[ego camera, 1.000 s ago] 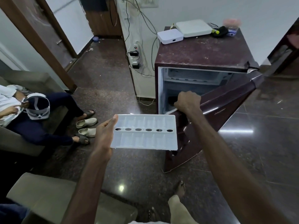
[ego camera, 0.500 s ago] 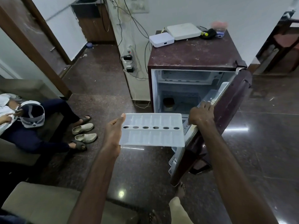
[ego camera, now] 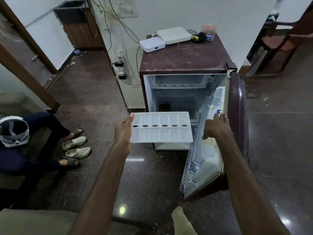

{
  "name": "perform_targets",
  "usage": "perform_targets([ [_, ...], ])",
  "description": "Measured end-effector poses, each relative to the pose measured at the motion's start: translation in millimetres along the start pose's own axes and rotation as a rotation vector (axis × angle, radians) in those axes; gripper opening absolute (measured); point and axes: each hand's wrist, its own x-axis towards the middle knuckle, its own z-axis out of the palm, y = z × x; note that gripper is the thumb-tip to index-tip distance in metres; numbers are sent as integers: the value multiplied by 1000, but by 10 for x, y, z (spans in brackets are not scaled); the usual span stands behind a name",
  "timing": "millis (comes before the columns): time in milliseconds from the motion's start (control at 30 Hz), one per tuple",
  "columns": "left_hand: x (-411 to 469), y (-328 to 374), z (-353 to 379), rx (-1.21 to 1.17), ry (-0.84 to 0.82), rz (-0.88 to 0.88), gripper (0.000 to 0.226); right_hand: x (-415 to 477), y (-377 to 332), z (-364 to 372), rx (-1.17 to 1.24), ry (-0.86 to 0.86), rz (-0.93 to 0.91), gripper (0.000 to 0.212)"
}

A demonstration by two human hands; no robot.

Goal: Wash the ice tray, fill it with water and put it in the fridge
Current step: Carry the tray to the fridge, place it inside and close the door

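White plastic ice tray [ego camera: 161, 128] sits level in front of me, held out over the dark floor [ego camera: 94, 102] just short of the fridge [ego camera: 184, 65] opening. Going left to right: a seated person [ego camera: 25, 146] and a pair of pale slippers [ego camera: 76, 147] far left, not involved. My left hand [ego camera: 123, 131] is clamped on the tray's left short edge, thumb on top near the rim, fingers under, arm stretched forward and nearly straight. Tray is flat, long side across the view, a row of round holes down the middle; I can't tell from here if there's water in the cells. Next, the fridge interior, mostly bare, freezer box at the top. What changed: a second ago the door [ego camera: 211, 133] was only cracked, half a second ago about halfway, now it's swung wide to the right and the compartment is fully exposed. That means the access step looks done and the tray can go in next, probably up into the freezer box, my guess. My right hand [ego camera: 216, 127] is closed on the door's inner edge near the top shelf, fingers curled over the lip, arm extended, holding the door out. Hands well apart, tray between them. Risk: tilting the tray one-handed on the way in.
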Motion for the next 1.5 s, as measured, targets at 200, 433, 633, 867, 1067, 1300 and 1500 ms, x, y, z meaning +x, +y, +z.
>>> perform_targets([
  [200,78,-18,246,1,-20,30,21,-9,278,56,92,6,62,72],
  [433,253,-66,542,10,-21,45,21,-13,372,-2,319,162,243,40],
  [633,483,-81,813,-27,16,18,26,36,175,-111,813,396,79,43],
  [867,916,-84,1225,-18,29,24,29,397,114,-96,1062,386,-51,51],
  [1067,1375,-118,1689,-7,28,-2,29,876,82,-166,1198,388,-59,38],
  [1300,2227,-448,2042,48,66,-32,47,1781,-85,-145,1475,373,71,28],
  [1500,2762,-662,2248,25,61,-3,27,2615,-309,115,1594,332,158,24],
])
